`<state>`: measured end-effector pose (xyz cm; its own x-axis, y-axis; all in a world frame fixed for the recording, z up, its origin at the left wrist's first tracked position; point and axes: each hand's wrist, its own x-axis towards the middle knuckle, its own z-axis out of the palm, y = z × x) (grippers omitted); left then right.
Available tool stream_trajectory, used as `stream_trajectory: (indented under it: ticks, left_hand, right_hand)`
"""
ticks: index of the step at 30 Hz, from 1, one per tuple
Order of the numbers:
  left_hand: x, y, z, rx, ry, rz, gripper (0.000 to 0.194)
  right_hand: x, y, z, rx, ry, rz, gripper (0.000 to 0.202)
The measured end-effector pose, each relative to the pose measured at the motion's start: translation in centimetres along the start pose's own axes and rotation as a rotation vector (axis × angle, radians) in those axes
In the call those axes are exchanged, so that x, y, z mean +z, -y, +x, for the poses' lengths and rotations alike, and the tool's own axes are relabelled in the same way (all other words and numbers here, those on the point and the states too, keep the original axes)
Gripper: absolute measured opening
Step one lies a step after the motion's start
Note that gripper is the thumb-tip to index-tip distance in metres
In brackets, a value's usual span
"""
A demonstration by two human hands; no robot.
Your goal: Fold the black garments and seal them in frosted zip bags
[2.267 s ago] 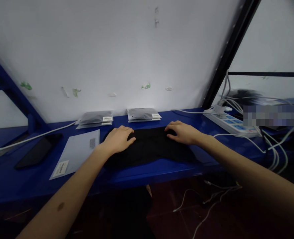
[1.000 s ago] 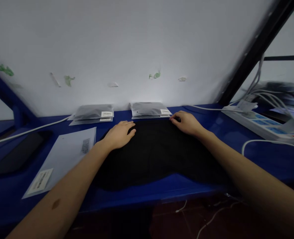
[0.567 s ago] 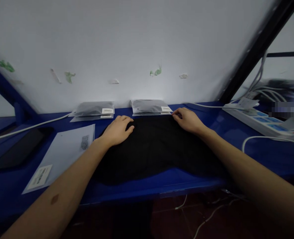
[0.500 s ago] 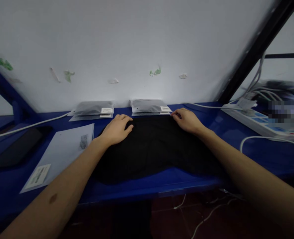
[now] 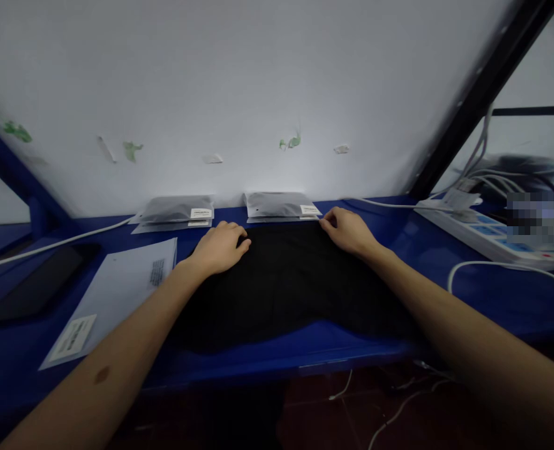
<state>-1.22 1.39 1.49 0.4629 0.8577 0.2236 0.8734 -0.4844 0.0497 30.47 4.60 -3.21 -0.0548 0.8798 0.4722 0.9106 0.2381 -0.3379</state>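
A black garment (image 5: 281, 281) lies spread over the blue table, its near edge wavy and reaching close to the table's front. My left hand (image 5: 221, 247) rests on its far left part, fingers slightly bent and the thumb held apart from them. At the far right corner, the thumb and forefinger of my right hand (image 5: 347, 230) come together on the cloth's edge. Just beyond the far edge lie two frosted plastic packages, a left one (image 5: 171, 209) and a right one (image 5: 277, 203), both with white barcode labels.
Frosted bags (image 5: 122, 275) with a barcode label lie left of the cloth, beside a dark phone (image 5: 42, 281). A power strip (image 5: 488, 231) with white cables stands at the right. Behind the blue table (image 5: 314, 353) rises a white wall (image 5: 267, 81).
My right thumb and forefinger have closed together at the garment's far right corner. My left hand stays nearly in place, and the view has shifted slightly.
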Motion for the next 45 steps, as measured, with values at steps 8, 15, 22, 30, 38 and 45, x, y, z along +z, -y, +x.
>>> stream_trajectory:
  ticks: [8,15,22,30,38,45]
  left_hand:
    - [0.2,0.7,1.6,-0.151,-0.116,0.082,0.034]
    - [0.9,1.9,2.0,-0.179,-0.096,-0.023,0.025]
    - [-0.4,1.3,1.6,-0.204,-0.259,-0.362,0.012]
    - [-3.4,0.2,-0.1,-0.004,-0.15,-0.758,0.018]
    - [-3.0,0.2,-0.5,0.039,0.005,-0.417,0.024]
    - [-2.1,1.1,-0.2,0.137,0.155,-0.232,0.019]
  right_hand:
    - [0.7,-0.8,0.4,0.009,0.055,-0.047,0.033]
    - [-0.1,0.0,0.3,0.061,0.014,0.117,0.019]
    - [-1.2,0.5,0.5,0.264,-0.086,0.747,0.02]
    - [-3.1,1.2,0.0,0.228,-0.019,0.957,0.017]
    - [-4.6,2.3,-1.1,0.004,0.264,0.675,0.036]
    - [-4.3,1.8,-1.2,-0.094,0.406,0.195,0.027]
